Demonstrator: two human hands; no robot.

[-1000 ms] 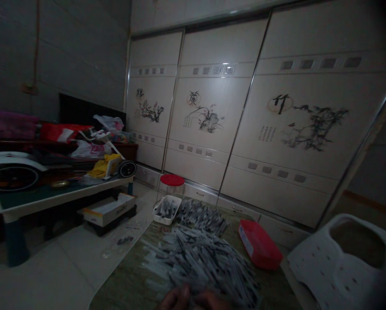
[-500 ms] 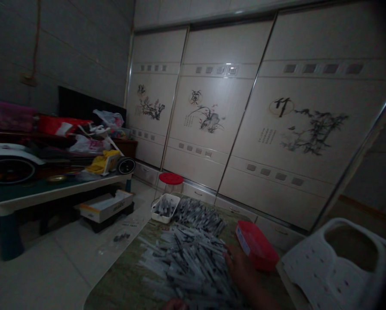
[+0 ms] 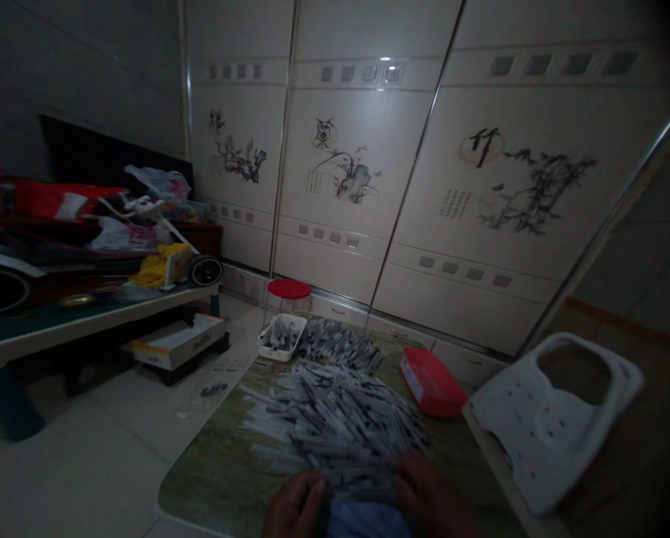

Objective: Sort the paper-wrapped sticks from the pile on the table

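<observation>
Your left hand (image 3: 295,506) and right hand (image 3: 429,497) curl half-closed at the near edge of a heap of thin wrapped sticks (image 3: 335,426) on the table (image 3: 211,478), with blue fabric (image 3: 368,519) between them; you cannot tell whether either holds any sticks.

Only one head-worn cam here, aimed forward and down over the near edge of the table (image 3: 211,471), with the pile of thin sticks (image 3: 335,426) up close and the wardrobe doors (image 3: 362,172) far off.
</observation>
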